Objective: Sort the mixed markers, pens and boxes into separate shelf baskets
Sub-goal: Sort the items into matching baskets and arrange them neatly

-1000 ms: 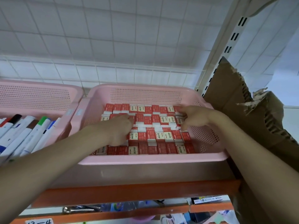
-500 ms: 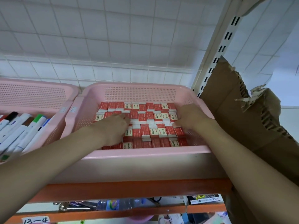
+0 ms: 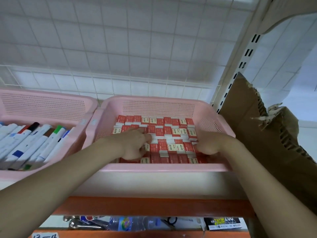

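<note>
Small red-and-white cardboard boxes (image 3: 169, 134) lay packed in rows inside the right pink perforated plastic basket (image 3: 159, 107). Our left hand (image 3: 135, 145) rested on them, fingers curled, forefinger extended; our right hand (image 3: 208, 143) curled fingers against the boxes' right edge. White markers (image 3: 32, 145) filled the neighbouring pink basket (image 3: 44, 103).

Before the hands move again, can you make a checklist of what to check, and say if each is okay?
1. Both hands inside the box basket: ok; left hand, right hand.
2. Only small red and white boxes in that basket: ok as far as visible.
3. Boxes in tidy rows: not ok, several sit crooked.
4. Markers separate in the left basket: ok.
5. A box held in either hand: cannot tell.
</note>
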### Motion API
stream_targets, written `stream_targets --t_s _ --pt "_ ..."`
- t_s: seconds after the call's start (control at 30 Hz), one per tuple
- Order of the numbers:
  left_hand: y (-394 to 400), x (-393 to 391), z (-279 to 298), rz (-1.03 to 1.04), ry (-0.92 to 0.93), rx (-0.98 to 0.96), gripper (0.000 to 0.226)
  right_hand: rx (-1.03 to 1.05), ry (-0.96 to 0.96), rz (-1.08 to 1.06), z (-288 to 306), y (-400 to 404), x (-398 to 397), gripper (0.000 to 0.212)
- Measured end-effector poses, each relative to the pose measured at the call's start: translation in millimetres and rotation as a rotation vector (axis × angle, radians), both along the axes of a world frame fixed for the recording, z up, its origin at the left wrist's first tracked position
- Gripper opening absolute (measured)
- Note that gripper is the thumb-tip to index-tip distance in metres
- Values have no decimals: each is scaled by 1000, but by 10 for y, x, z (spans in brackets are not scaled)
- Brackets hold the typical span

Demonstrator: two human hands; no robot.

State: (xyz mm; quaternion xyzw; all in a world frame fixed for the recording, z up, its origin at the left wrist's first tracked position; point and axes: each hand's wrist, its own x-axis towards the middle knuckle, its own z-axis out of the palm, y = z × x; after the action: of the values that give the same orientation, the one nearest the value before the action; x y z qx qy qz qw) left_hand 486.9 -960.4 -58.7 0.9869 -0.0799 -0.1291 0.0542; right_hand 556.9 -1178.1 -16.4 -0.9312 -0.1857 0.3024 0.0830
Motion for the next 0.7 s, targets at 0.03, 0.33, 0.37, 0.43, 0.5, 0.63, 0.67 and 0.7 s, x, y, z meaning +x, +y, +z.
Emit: stream_targets --t_s 0.03,0.33,0.37,0.43,0.5,0.63,0.67,0.7 --pt "-19 -1 41 -9 9 -15 38 -61 -21 10 -4 28 -16 21" --pt "778 -412 614 -2 -364 -181 16 49 -405 -9 165 984 -420 26" --pt "961 -491 640 16 -398 -180 16 137 -422 -7 180 1166 -496 21" --pt "1360 -661 651 56 -431 -179 14 279 -467 42 214 1586 -670 25" --pt "1794 -838 625 111 -406 -165 14 362 -532 122 248 2055 -873 31" --pt "2635 -1128 532 162 -280 -71 15 376 -411 264 174 2935 -1227 25" --pt "2815 -1178 506 168 -255 -65 15 320 -368 282 117 3109 -1284 24" --pt "2976 -1221 475 170 -237 -61 14 261 -339 286 55 3256 -1323 22"
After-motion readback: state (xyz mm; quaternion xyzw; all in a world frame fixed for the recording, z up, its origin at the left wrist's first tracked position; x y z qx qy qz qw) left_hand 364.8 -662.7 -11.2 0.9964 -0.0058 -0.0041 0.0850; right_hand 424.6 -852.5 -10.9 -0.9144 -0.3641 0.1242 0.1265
